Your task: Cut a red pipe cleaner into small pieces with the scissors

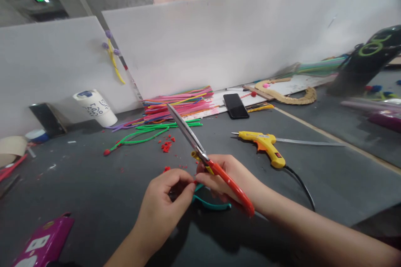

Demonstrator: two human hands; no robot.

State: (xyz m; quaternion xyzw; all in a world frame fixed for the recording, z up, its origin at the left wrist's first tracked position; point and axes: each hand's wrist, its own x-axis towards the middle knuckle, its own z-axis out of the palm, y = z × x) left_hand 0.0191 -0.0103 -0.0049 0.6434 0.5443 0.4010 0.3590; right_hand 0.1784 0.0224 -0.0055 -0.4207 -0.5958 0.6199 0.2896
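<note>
My right hand (230, 175) is closed around scissors with red handles (233, 190); their long metal blades (186, 127) point up and away to the left. A short yellow piece (195, 155) sticks out by the scissors' pivot, partly hidden by the fingers. My left hand (169, 200) pinches a small red bit (196, 182) where its fingertips meet my right thumb; most of that bit is covered. Just below the hands a teal curved piece (214, 206) shows, its other end hidden. Red crumbs (166, 147) lie beyond the hands on the dark table (103, 192).
Green pipe cleaners (138, 142) and a pink bundle (178, 106) lie ahead. At right is a yellow glue gun (266, 144) with a black cord. Farther back are a phone (236, 106), white cup (95, 108) and white partition (219, 41). A purple power strip (46, 240) sits front left.
</note>
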